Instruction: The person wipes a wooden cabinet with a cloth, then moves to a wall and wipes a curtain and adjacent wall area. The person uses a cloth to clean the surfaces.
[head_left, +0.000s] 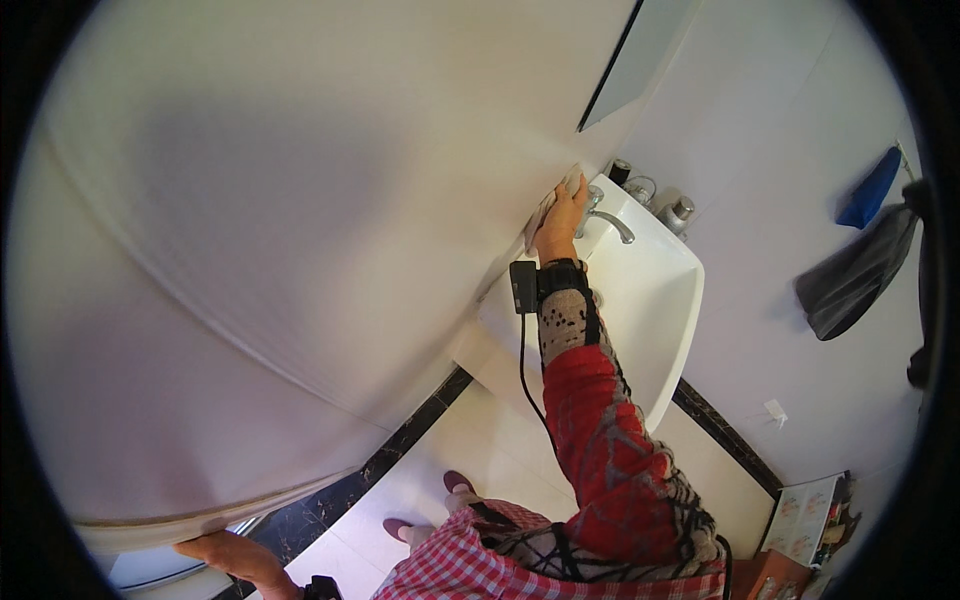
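My right hand (561, 222) reaches forward with a pale cloth (535, 225) under its palm and fingers. It holds the cloth against the light wall, just behind the white washbasin (645, 300). The chrome faucet (615, 225) stands right beside those fingers. At the lower left, my left hand (236, 556) is against the corner edge of the wall (225, 517) by an opening. Its fingers are partly hidden, so their grip is unclear.
A metal-capped bottle (677, 212) and a dark container (619, 171) stand behind the basin. A mirror (630, 60) is above. A blue cloth (870, 191) and a dark grey cloth (855, 274) hang at right. A cable (525, 367) runs along my right arm.
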